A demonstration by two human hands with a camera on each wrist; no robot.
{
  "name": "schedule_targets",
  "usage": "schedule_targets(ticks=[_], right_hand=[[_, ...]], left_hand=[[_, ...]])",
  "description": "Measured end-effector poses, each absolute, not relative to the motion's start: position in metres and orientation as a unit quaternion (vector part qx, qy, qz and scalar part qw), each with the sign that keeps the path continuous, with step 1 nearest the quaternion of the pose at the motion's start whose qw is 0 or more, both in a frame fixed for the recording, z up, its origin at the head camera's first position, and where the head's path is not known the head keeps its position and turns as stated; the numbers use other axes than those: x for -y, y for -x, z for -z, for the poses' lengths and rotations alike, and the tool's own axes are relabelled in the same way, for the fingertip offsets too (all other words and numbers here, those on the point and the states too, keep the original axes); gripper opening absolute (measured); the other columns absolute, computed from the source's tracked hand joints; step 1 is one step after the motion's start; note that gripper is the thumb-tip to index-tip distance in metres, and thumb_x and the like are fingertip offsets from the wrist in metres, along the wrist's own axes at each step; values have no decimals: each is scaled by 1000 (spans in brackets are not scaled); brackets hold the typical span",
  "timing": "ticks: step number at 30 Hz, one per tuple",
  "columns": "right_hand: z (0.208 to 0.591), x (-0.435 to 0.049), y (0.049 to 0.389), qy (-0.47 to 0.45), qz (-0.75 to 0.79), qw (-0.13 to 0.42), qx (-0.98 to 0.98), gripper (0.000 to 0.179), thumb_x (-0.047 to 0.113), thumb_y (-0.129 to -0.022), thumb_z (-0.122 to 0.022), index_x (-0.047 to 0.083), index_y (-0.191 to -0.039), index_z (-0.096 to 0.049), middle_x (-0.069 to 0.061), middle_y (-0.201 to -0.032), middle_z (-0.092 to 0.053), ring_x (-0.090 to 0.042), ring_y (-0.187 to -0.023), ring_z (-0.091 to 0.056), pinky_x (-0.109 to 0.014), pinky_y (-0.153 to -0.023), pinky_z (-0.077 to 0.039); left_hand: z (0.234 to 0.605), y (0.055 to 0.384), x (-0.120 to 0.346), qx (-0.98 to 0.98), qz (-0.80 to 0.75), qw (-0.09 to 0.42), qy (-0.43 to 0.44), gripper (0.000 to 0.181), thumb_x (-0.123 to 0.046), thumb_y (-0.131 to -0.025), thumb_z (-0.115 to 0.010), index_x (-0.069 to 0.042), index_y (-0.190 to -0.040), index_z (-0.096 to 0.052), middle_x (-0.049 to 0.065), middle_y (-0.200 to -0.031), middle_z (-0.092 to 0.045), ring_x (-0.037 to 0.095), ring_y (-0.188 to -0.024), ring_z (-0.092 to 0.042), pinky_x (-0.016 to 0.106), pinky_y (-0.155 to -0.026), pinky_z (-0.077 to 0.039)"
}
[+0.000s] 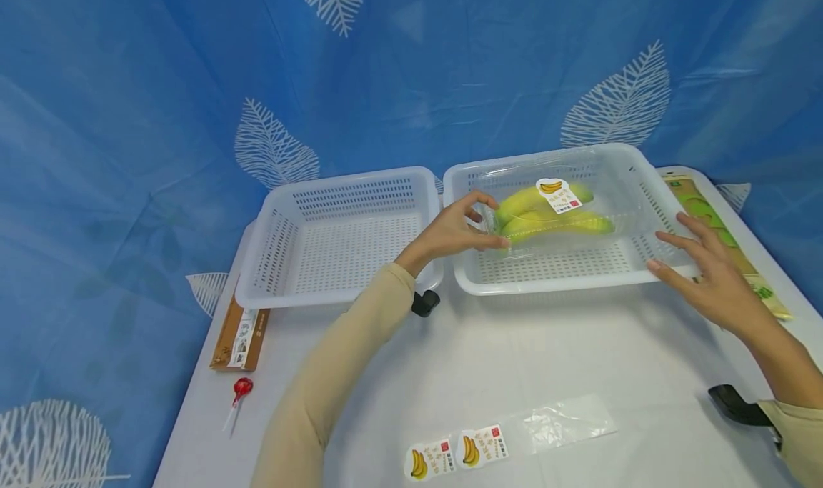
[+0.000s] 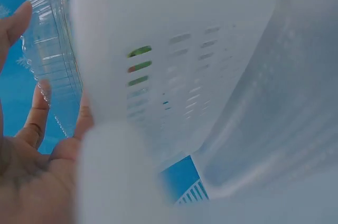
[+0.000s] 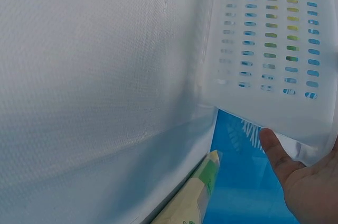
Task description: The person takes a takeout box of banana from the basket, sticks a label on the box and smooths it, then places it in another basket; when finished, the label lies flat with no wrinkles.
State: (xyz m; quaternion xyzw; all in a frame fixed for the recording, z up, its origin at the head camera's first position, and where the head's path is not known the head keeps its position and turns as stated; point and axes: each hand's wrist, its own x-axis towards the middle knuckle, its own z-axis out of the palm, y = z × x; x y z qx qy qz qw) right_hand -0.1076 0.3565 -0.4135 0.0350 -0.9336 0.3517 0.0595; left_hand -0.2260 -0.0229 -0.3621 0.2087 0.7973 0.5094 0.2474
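A clear plastic box (image 1: 611, 198) with yellow-green bananas (image 1: 524, 203) inside and a banana sticker (image 1: 567, 202) on its lid is at the right-hand white basket (image 1: 553, 285). My left hand (image 1: 449, 229) grips the box's left end between thumb and fingers, above the basket's left rim. In the left wrist view, the thumb and fingers of that hand (image 2: 39, 174) straddle the ribbed edge of the clear box (image 2: 55, 71). At the basket's right end, my right hand (image 1: 716, 284) has its fingers spread, close by the rim, gripping nothing.
A second white basket (image 1: 350, 249) stands to the left. Beside it lie a brown box (image 1: 241, 338) and a red lollipop (image 1: 243, 386). Two banana stickers (image 1: 429, 461) and a clear plastic sheet (image 1: 569, 424) lie in front. A green-and-tan packet (image 1: 707, 213) lies at the right edge.
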Motion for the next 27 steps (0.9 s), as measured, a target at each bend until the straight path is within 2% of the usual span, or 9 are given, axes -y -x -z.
schedule_targets(ticks=[3,6,10,13,16,19,22,24,27], right_hand=[[414,-357,108,-37,-353,58,933,63,22,-93,-65,-6,-144,-41,-12,-166,-1,-45,-150,5,-81,-104,2],[414,-357,108,-39,-354,58,932,62,22,-93,-65,-6,-143,-42,-13,-165,-2,-44,-150,6,-80,-104,2],[416,-358,108,-42,-359,60,930,61,20,-93,-65,-8,-142,-43,-13,-165,-2,-44,-150,7,-80,-104,4],[417,-359,108,-46,-361,61,929,61,20,-93,-65,-8,-142,-42,-13,-165,-2,-43,-150,8,-80,-105,4],[417,-359,109,-46,-362,61,929,60,20,-93,-64,-8,-142,-42,-13,-165,-2,-42,-150,8,-80,-105,4],[417,-359,109,-45,-362,62,929,60,20,-93,-64,-8,-142,-42,-13,-165,-2,-41,-150,9,-80,-104,4],[417,-359,109,-44,-362,62,929,60,19,-93,-65,-7,-143,-42,-13,-165,-2,-41,-150,9,-80,-104,4],[417,-360,109,-46,-361,62,929,61,19,-93,-65,-7,-143,-42,-14,-165,-2,-42,-150,8,-81,-103,4],[417,-360,109,-44,-360,63,930,60,19,-93,-65,-7,-142,-42,-14,-165,-2,-41,-151,8,-80,-104,4]], left_hand=[[365,225,18,-809,-497,242,-200,65,-31,-78,-84,-19,-132,-50,10,-128,-46,20,-94,-62,45,-88,-55],[366,225,14,-813,-497,242,-184,65,-31,-78,-84,-19,-132,-50,13,-129,-47,27,-97,-66,45,-87,-55],[365,225,8,-811,-506,249,-158,67,-26,-78,-84,-17,-134,-48,17,-134,-45,33,-87,-71,45,-85,-57],[366,227,5,-806,-514,253,-146,67,-22,-78,-84,-15,-134,-48,17,-137,-43,26,-101,-64,44,-81,-59],[366,229,2,-797,-524,262,-145,67,-19,-78,-83,-14,-134,-47,17,-137,-41,28,-117,-52,46,-78,-60],[367,230,0,-789,-529,274,-153,66,-16,-79,-82,-13,-135,-46,18,-137,-40,29,-120,-48,46,-78,-60],[367,231,-3,-786,-525,283,-162,65,-14,-80,-81,-12,-135,-46,18,-134,-41,26,-115,-48,47,-78,-60],[367,230,-5,-787,-520,288,-166,64,-13,-81,-81,-11,-135,-46,19,-131,-42,23,-106,-50,47,-78,-60],[366,230,-8,-790,-511,295,-166,63,-13,-81,-81,-12,-134,-47,18,-117,-45,20,-84,-49,46,-79,-60]])
